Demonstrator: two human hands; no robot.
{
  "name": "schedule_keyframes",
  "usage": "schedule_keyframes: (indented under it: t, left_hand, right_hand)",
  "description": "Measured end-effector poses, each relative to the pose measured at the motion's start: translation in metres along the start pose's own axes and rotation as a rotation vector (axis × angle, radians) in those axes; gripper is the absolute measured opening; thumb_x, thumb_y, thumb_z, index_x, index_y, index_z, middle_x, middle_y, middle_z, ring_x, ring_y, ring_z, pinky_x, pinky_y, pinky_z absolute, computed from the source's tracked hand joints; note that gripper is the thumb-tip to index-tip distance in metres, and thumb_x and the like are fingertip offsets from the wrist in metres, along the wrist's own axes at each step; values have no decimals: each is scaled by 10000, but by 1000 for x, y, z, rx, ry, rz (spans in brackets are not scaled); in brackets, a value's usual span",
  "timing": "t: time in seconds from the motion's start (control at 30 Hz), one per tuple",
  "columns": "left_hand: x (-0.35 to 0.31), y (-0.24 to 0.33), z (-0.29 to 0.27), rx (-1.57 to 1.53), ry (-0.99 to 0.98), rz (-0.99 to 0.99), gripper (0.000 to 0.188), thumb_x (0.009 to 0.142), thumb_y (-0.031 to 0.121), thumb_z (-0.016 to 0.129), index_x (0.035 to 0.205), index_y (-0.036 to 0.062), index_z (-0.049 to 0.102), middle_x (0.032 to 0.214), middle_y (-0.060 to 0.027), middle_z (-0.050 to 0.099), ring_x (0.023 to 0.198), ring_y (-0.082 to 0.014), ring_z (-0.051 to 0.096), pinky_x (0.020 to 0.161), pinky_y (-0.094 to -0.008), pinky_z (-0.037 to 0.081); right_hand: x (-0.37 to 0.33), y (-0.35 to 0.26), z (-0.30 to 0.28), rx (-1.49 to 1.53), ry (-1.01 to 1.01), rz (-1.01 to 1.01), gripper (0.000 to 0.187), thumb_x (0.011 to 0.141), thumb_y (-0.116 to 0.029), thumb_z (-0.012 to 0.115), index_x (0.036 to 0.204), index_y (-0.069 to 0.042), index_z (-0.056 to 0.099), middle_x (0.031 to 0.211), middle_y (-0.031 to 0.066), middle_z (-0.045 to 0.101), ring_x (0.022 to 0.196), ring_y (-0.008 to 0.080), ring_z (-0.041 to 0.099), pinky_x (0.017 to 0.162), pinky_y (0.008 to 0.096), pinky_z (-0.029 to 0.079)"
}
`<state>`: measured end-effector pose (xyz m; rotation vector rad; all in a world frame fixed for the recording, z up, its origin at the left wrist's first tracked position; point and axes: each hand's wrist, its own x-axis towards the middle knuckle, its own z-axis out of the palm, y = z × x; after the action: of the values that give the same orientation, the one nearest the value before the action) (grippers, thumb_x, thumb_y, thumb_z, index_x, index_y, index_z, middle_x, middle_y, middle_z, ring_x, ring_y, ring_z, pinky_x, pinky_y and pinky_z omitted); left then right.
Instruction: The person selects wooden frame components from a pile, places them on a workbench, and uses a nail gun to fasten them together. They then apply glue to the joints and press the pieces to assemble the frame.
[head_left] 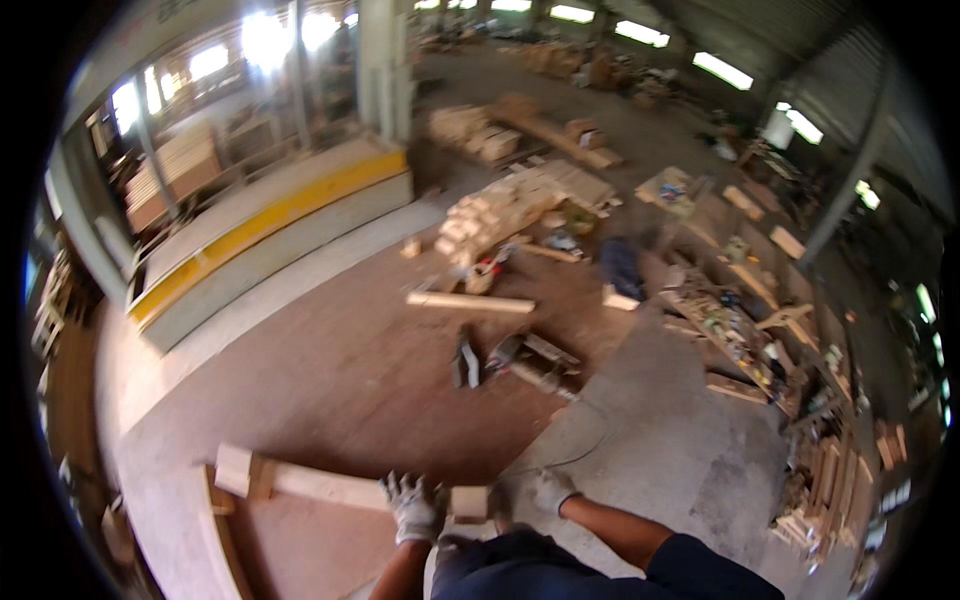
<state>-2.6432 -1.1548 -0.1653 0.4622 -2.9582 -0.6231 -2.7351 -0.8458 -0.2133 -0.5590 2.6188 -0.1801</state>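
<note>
Left hand (413, 505), in a grey work glove, is closed around a long wooden beam (320, 486) lying on the floor (350, 390) just before the person. Right hand (550, 490), gloved too, rests beside the beam's near end; its fingers are too blurred to tell. The beam seems at the positioning step, so the next move needs a firm two-handed grip.
</note>
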Motion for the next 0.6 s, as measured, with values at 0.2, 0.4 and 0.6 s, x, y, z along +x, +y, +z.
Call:
schedule_keyframes:
  t: [0.2, 0.4, 0.6]
  left_hand:
    - [0, -5, 2, 3, -29, -1, 581, 957, 522, 569, 1247, 32, 688, 1382, -272, 568, 1427, -521, 336, 1231, -655, 86]
    - [2, -6, -1, 37, -69, 14, 576, 952, 534, 569, 1218, 40, 701, 1363, -248, 575, 1429, -516, 341, 1238, -649, 92]
    - [3, -16, 14, 60, 48, 83, 500, 850, 401, 734, 1203, 54, 675, 1345, -231, 566, 1378, -494, 393, 1225, -647, 180]
  right_hand:
    - [-85, 74, 82, 12, -493, 119, 536, 937, -507, 573, 1128, -41, 756, 1201, 250, 704, 1136, 445, 656, 976, 520, 514]
    - [-158, 114, 176, 175, -583, 498, 760, 779, -718, 678, 1147, -61, 773, 1190, 227, 726, 1127, 383, 690, 969, 464, 538]
    - [-117, 104, 171, 34, -566, 67, 435, 931, -472, 581, 1188, -173, 764, 1196, 131, 740, 1144, 350, 675, 965, 451, 530]
